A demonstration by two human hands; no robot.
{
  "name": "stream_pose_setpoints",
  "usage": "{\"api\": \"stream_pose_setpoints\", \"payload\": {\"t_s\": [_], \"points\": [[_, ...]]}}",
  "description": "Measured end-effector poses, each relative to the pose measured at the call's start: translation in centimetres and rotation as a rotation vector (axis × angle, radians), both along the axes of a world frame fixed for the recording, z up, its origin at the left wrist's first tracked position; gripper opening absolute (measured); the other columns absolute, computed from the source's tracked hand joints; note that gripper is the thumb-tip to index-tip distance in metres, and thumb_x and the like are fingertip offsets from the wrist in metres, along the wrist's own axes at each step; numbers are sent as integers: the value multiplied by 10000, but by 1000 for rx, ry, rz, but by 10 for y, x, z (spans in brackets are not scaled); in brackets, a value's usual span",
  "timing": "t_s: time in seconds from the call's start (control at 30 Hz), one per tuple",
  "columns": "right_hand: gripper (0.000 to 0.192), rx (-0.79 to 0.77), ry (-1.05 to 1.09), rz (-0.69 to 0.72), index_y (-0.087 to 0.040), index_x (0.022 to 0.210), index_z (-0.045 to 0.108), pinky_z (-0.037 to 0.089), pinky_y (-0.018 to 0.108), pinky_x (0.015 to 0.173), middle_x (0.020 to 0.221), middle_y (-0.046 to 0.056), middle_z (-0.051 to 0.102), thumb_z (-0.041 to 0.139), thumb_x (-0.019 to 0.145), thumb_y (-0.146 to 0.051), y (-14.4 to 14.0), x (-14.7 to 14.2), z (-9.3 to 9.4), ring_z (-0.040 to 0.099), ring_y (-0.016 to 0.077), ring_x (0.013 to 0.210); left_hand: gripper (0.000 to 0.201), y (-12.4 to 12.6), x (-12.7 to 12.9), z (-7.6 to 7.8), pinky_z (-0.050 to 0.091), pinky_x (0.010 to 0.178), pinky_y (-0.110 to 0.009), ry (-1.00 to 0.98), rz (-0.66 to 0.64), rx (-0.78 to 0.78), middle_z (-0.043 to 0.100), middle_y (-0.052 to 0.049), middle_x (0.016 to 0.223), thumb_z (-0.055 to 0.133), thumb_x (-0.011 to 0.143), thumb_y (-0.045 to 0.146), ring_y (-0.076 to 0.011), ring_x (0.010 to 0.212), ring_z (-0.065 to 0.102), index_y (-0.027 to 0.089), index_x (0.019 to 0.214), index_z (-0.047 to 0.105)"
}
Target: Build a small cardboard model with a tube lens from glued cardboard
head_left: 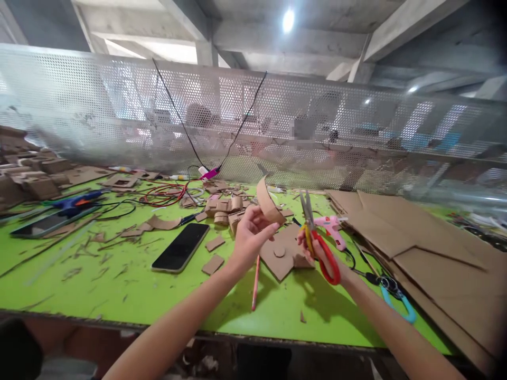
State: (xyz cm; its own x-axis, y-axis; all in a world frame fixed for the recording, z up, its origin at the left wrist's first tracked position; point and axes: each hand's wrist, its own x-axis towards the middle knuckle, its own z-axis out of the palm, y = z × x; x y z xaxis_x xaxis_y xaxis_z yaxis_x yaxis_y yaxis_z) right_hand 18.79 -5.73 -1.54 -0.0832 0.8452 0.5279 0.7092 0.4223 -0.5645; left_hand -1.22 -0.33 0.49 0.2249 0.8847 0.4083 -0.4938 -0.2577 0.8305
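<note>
My left hand [253, 229] pinches a curved strip of cardboard [267, 200] that rises above the fingers. To its right, my right hand [312, 248] grips scissors [307, 208] with red and yellow handles, their blades pointing up and slightly parted. The strip and the blades are apart. Below the hands lies a flat cardboard piece [279, 266] with a small round disc [279, 253] on it. A pink pencil [255, 285] rests beside that piece. Small cardboard blocks [224, 208] are heaped just left of my left hand, partly hidden by it.
A black phone [181, 248] lies left of centre. Behind my right hand is a pink glue gun [332, 227]; blue-handled scissors [398, 301] lie farther right by stacked cardboard sheets [435, 269]. A blue glue gun [77, 201] is at the left. A perforated metal screen [237, 126] borders the table's back.
</note>
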Motion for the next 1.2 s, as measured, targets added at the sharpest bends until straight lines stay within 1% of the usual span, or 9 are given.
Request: {"api": "stream_pose_setpoints", "payload": {"t_s": [0.1,0.2,0.3,0.43,0.63,0.73,0.87,1.1,1.2], "points": [[309,-120,15,133,-189,1184,554,510,418,859,1226,83,560,540,911,-335,3,-5,-7,583,204,1027,397,0,0,2,461,487,-169,14,15,21,666,-34,892,751,669,269,-131,742,640,185,968,504],[306,-218,30,231,-180,1146,558,534,363,777,1095,71,611,526,908,-369,-5,-3,-16,613,183,911,395,-1,1,2,452,466,-165,33,4,39,659,-36,933,745,674,268,-119,716,632,191,979,506],[291,-273,62,282,-209,1065,550,529,290,667,920,43,624,478,903,-440,-9,1,-19,601,157,762,404,-2,3,2,432,437,-163,53,-30,19,672,-41,948,745,675,268,-121,702,627,189,990,504],[347,-357,155,376,-211,1017,500,492,273,633,867,33,573,465,873,-524,-6,4,-18,553,144,705,419,-3,4,1,453,472,-178,73,-37,-18,695,-47,892,742,686,270,-138,715,639,176,1011,497],[395,-423,223,433,-199,999,475,431,272,605,846,33,520,472,854,-566,-6,2,-14,479,136,669,444,-5,3,4,438,471,-183,87,-24,-30,705,-25,802,748,672,253,-101,606,595,159,1047,528],[368,-435,227,438,-207,988,470,421,274,602,828,23,504,459,867,-554,-7,0,-13,470,135,659,450,-6,3,5,435,476,-189,86,-11,-39,708,-24,794,752,664,249,-102,600,593,159,1052,542],[354,-425,193,396,-207,919,471,388,267,552,720,-6,469,459,862,-557,-6,0,-14,430,129,599,448,-7,3,5,426,465,-184,81,0,-45,708,-19,784,752,658,252,-90,567,576,159,1046,546],[303,-250,-47,217,-212,760,434,359,277,576,698,-3,473,495,860,-491,-3,6,-19,415,141,618,467,-9,4,3,420,447,-176,119,29,-69,692,-18,742,727,674,269,-86,538,562,146,1072,517],[280,-216,-107,187,-213,751,432,358,271,558,686,-1,484,489,870,-460,-3,6,-21,421,139,596,460,-10,5,3,422,442,-169,124,54,-64,688,-16,736,718,682,268,-76,529,545,141,1071,507]]}}
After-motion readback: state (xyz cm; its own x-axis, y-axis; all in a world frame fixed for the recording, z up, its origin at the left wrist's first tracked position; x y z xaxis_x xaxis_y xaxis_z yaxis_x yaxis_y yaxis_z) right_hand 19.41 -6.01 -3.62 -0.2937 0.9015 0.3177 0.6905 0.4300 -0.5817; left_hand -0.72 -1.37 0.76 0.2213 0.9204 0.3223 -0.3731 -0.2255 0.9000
